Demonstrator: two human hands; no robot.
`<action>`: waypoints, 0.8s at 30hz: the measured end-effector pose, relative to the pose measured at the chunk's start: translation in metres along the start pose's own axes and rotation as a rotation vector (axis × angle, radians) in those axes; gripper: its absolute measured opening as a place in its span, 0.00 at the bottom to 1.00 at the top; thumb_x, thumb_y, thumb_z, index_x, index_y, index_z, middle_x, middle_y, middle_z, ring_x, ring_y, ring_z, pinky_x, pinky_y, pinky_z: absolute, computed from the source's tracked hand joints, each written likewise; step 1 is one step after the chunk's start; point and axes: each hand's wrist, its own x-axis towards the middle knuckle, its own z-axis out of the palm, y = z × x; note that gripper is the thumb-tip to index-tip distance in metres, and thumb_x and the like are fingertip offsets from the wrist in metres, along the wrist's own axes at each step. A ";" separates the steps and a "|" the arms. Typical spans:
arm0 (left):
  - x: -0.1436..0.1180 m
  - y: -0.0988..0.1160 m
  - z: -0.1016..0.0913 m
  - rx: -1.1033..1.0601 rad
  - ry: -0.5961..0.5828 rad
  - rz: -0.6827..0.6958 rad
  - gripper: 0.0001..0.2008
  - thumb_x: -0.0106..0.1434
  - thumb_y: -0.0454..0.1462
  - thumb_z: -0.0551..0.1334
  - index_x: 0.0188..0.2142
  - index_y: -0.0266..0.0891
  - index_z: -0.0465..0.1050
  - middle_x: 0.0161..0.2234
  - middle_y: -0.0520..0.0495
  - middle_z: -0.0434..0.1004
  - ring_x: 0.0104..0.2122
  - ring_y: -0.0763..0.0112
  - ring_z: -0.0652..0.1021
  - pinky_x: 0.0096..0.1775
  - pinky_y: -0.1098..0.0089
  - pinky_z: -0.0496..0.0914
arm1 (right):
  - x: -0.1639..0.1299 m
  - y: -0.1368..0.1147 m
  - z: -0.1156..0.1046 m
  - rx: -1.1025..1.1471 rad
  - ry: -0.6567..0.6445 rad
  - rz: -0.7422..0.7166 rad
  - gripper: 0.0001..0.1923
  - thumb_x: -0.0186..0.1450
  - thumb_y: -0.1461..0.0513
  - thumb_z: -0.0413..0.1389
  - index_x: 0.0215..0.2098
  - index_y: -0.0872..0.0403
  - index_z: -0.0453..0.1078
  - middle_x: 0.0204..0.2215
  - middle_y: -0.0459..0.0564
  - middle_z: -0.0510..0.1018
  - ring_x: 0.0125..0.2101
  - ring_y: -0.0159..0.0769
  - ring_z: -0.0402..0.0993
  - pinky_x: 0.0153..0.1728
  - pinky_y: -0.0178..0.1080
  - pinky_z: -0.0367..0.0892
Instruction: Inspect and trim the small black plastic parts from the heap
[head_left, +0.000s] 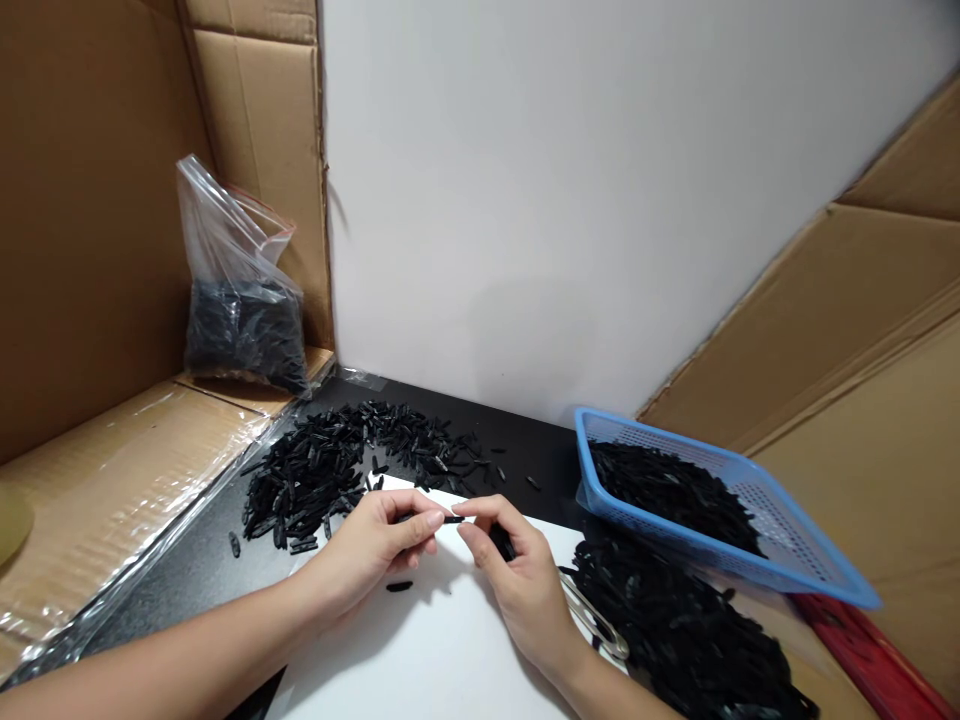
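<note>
Over the white sheet (450, 640), my left hand (394, 530) pinches a small, narrow black piece (452, 519) between thumb and fingers. Its free end points toward my right hand (510, 560), whose curled finger and thumb are at or very near that tip; contact is hard to make out. Several more black pieces (502, 541) sit in the curl of my right hand. One loose black piece (399, 587) lies on the sheet below my left hand. Behind my hands, a heap of similar small black pieces (307, 470) spreads over the dark table.
At the right stands a blue plastic basket (780, 495) holding longer black pieces, with another dark pile (690, 630) in front. Metal scissors or tweezers-like handles (596, 615) lie beside my right wrist. A clear bag (244, 330) of black material leans against cardboard at left. A red bar (862, 650) lies lower right.
</note>
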 end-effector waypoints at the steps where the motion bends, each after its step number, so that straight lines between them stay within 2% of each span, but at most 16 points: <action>1: 0.000 0.000 0.000 0.004 -0.001 0.008 0.16 0.51 0.46 0.71 0.25 0.36 0.72 0.20 0.56 0.65 0.20 0.80 0.61 0.23 0.76 0.49 | 0.000 0.000 0.000 0.008 0.001 0.004 0.08 0.64 0.58 0.56 0.36 0.52 0.76 0.23 0.44 0.71 0.25 0.36 0.65 0.30 0.36 0.61; 6: 0.002 0.000 -0.001 -0.020 0.069 0.017 0.13 0.56 0.45 0.67 0.26 0.38 0.68 0.22 0.55 0.70 0.20 0.79 0.63 0.23 0.76 0.51 | 0.001 0.000 0.000 0.030 0.032 0.043 0.09 0.63 0.56 0.57 0.34 0.52 0.75 0.22 0.43 0.69 0.25 0.35 0.64 0.29 0.36 0.60; 9: 0.004 -0.001 -0.002 -0.081 0.145 0.040 0.03 0.57 0.36 0.61 0.31 0.39 0.69 0.24 0.53 0.73 0.23 0.77 0.66 0.25 0.75 0.55 | 0.001 0.001 0.000 0.048 0.043 0.076 0.10 0.63 0.55 0.57 0.34 0.53 0.75 0.22 0.43 0.68 0.24 0.35 0.63 0.28 0.36 0.59; 12: 0.006 -0.004 -0.004 -0.076 0.186 0.063 0.11 0.53 0.30 0.59 0.37 0.38 0.71 0.29 0.51 0.75 0.24 0.76 0.66 0.27 0.74 0.57 | 0.002 0.000 0.001 0.079 0.061 0.103 0.11 0.62 0.54 0.58 0.33 0.53 0.75 0.22 0.42 0.66 0.23 0.34 0.61 0.26 0.35 0.59; 16: 0.007 -0.005 -0.002 -0.039 0.149 0.092 0.12 0.56 0.35 0.62 0.41 0.37 0.71 0.33 0.47 0.77 0.23 0.76 0.68 0.26 0.73 0.56 | 0.003 -0.001 0.001 0.118 0.074 0.109 0.12 0.61 0.53 0.59 0.33 0.53 0.75 0.21 0.42 0.66 0.22 0.33 0.61 0.24 0.34 0.60; 20: 0.005 -0.002 0.000 0.007 0.109 0.093 0.14 0.55 0.41 0.66 0.40 0.38 0.69 0.26 0.52 0.76 0.20 0.77 0.67 0.22 0.74 0.51 | 0.003 0.000 0.001 0.136 0.055 0.116 0.13 0.61 0.51 0.59 0.32 0.53 0.74 0.21 0.42 0.66 0.21 0.32 0.59 0.23 0.34 0.58; 24: 0.003 -0.001 -0.001 0.040 0.034 0.069 0.15 0.56 0.44 0.66 0.37 0.38 0.69 0.26 0.51 0.77 0.18 0.79 0.64 0.23 0.75 0.52 | 0.002 0.003 0.001 0.164 0.038 0.135 0.15 0.62 0.50 0.58 0.28 0.53 0.71 0.17 0.39 0.63 0.18 0.29 0.55 0.19 0.33 0.54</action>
